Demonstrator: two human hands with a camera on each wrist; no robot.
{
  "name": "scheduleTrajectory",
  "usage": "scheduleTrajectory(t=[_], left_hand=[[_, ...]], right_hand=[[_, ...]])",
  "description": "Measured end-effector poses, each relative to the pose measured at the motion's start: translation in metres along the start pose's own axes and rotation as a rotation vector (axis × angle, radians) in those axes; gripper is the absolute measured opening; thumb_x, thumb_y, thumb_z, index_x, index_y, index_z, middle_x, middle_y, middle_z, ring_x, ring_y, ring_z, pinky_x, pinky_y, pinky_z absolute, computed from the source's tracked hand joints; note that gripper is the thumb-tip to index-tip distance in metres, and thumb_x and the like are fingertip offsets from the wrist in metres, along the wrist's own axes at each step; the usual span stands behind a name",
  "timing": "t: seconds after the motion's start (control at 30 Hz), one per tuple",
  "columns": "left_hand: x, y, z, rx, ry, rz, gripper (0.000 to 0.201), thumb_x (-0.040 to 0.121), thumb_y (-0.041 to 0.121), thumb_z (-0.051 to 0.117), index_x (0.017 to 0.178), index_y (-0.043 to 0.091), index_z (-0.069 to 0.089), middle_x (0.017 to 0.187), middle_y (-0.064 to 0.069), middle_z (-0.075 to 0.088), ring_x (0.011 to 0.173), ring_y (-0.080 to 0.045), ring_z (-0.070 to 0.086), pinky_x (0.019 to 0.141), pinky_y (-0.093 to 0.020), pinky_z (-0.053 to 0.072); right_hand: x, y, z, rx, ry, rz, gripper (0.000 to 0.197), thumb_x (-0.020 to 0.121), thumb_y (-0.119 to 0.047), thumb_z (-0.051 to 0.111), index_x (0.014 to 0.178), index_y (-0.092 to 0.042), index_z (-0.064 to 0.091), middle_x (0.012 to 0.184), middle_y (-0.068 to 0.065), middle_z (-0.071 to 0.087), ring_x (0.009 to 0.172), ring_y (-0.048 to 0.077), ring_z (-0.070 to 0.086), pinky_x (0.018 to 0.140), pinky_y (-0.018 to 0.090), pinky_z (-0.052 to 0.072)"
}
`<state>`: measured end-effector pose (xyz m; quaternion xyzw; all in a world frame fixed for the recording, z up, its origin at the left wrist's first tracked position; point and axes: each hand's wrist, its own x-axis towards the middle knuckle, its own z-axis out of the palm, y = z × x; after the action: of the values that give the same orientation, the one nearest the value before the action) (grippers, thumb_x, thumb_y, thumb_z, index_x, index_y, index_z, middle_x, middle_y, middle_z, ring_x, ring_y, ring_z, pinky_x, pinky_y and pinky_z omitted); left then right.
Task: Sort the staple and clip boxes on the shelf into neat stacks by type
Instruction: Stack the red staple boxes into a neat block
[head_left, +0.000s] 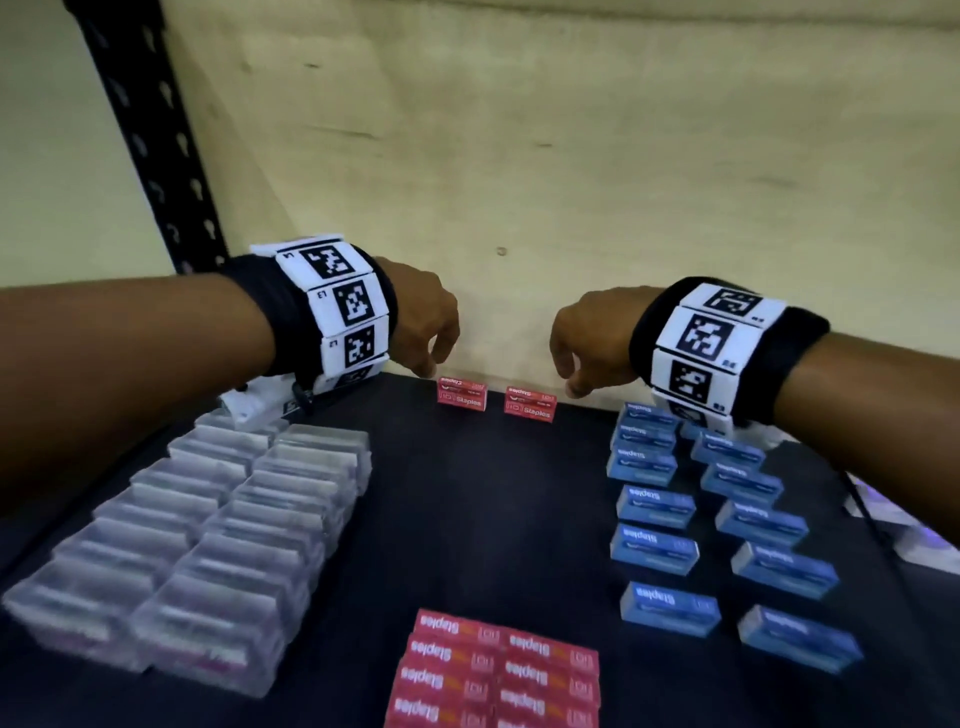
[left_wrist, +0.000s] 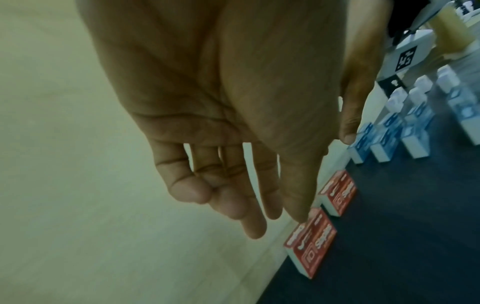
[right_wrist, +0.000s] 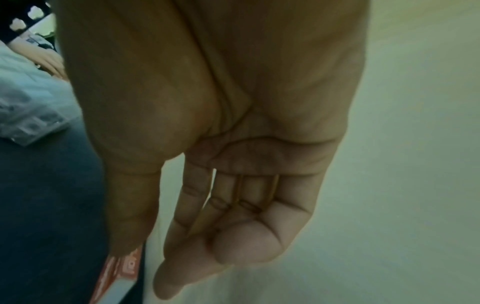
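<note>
Clear plastic clip boxes (head_left: 197, 525) are your bulkiest group, packed in two rows along the shelf's (head_left: 467, 519) left edge; blur stops an exact count, roughly a dozen or more. The blue staple boxes (head_left: 660, 506) on the right side number about fourteen, loosely spaced in two columns, so a careless wrist swinging back could knock them askew. Red staple boxes (head_left: 493, 670) at the front edge show about eight, cut off by the frame. Two lone red boxes (head_left: 462, 399) stand at the back edge against the wall. Your left hand (head_left: 423, 325) and right hand (head_left: 589, 338) hang just above them, each grip loose-fingered and holding nothing. Pinch too shallowly and a box may tip or slide along the wall.
</note>
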<state>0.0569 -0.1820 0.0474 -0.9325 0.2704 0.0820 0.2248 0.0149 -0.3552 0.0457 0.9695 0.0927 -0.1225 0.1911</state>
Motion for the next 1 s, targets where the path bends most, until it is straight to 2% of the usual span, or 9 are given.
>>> scheduleTrajectory(t=[0.1, 0.23, 0.3, 0.47, 0.57, 0.63, 0.73, 0.83, 1.0], left_hand=[[0.017, 0.001, 0.005, -0.008, -0.016, 0.016, 0.035, 0.091, 0.041, 0.061, 0.123, 0.027, 0.060, 0.087, 0.010, 0.050, 0.096, -0.015, 0.053, 0.073, -0.026, 0.036], [0.034, 0.002, 0.011, -0.057, -0.039, 0.043, 0.035, 0.087, 0.035, 0.068, 0.120, 0.026, 0.063, 0.086, 0.009, 0.053, 0.088, -0.014, 0.050, 0.071, -0.024, 0.036], [0.040, 0.001, 0.013, -0.077, -0.050, 0.047, 0.034, 0.085, 0.032, 0.071, 0.118, 0.025, 0.065, 0.094, 0.006, 0.059, 0.086, -0.013, 0.051, 0.069, -0.022, 0.035], [0.049, 0.004, 0.017, -0.066, -0.079, 0.075, 0.028, 0.087, 0.029, 0.069, 0.114, 0.023, 0.066, 0.103, 0.003, 0.065, 0.081, -0.011, 0.050, 0.050, -0.017, 0.030], [0.048, 0.006, 0.015, -0.046, -0.068, 0.068, 0.026, 0.088, 0.027, 0.068, 0.114, 0.023, 0.067, 0.111, 0.002, 0.065, 0.081, -0.011, 0.049, 0.048, -0.015, 0.028], [0.046, 0.007, 0.014, -0.051, -0.062, 0.057, 0.025, 0.086, 0.026, 0.070, 0.111, 0.023, 0.069, 0.110, 0.004, 0.066, 0.080, -0.012, 0.050, 0.050, -0.018, 0.032], [0.036, 0.009, 0.011, -0.065, -0.037, 0.040, 0.020, 0.083, 0.024, 0.073, 0.103, 0.023, 0.073, 0.101, 0.007, 0.069, 0.077, -0.013, 0.054, 0.066, -0.024, 0.044], [0.020, 0.011, 0.011, -0.071, -0.022, 0.013, 0.016, 0.081, 0.021, 0.073, 0.097, 0.023, 0.075, 0.097, 0.006, 0.070, 0.077, -0.015, 0.059, 0.073, -0.029, 0.050], [-0.019, 0.021, 0.012, -0.068, -0.007, 0.007, 0.017, 0.079, 0.027, 0.075, 0.096, 0.027, 0.076, 0.092, 0.010, 0.069, 0.078, -0.014, 0.061, 0.069, -0.027, 0.049]], right_hand=[[0.015, -0.001, 0.008, 0.015, 0.004, -0.019, 0.035, 0.088, -0.041, 0.069, 0.113, -0.016, 0.068, 0.109, 0.003, 0.070, 0.098, 0.025, 0.066, 0.082, 0.034, 0.053], [0.029, -0.003, 0.017, 0.035, -0.012, -0.036, 0.034, 0.085, -0.044, 0.072, 0.106, -0.018, 0.071, 0.105, 0.002, 0.071, 0.093, 0.024, 0.066, 0.084, 0.037, 0.055], [0.033, -0.004, 0.019, 0.059, -0.020, -0.042, 0.032, 0.084, -0.044, 0.072, 0.104, -0.018, 0.072, 0.103, 0.001, 0.072, 0.092, 0.023, 0.067, 0.083, 0.036, 0.055], [0.036, -0.004, 0.022, 0.071, -0.020, -0.067, 0.029, 0.086, -0.040, 0.072, 0.105, -0.017, 0.072, 0.101, 0.002, 0.071, 0.089, 0.023, 0.066, 0.071, 0.029, 0.049], [0.037, -0.005, 0.023, 0.077, -0.009, -0.064, 0.030, 0.087, -0.038, 0.072, 0.106, -0.016, 0.070, 0.100, 0.002, 0.071, 0.089, 0.023, 0.067, 0.070, 0.030, 0.050], [0.037, -0.006, 0.024, 0.083, 0.005, -0.058, 0.029, 0.086, -0.038, 0.072, 0.105, -0.016, 0.070, 0.099, 0.002, 0.071, 0.089, 0.022, 0.067, 0.073, 0.031, 0.053], [0.030, -0.007, 0.023, 0.113, 0.027, -0.051, 0.028, 0.083, -0.037, 0.075, 0.102, -0.017, 0.070, 0.097, 0.001, 0.071, 0.088, 0.023, 0.067, 0.079, 0.035, 0.056], [0.017, -0.009, 0.021, 0.141, 0.045, -0.043, 0.028, 0.081, -0.038, 0.077, 0.099, -0.017, 0.071, 0.096, 0.000, 0.071, 0.088, 0.022, 0.067, 0.080, 0.035, 0.056], [-0.021, -0.014, 0.017, 0.180, 0.048, -0.032, 0.024, 0.080, -0.037, 0.078, 0.096, -0.019, 0.074, 0.094, -0.002, 0.071, 0.087, 0.020, 0.067, 0.079, 0.033, 0.056]])
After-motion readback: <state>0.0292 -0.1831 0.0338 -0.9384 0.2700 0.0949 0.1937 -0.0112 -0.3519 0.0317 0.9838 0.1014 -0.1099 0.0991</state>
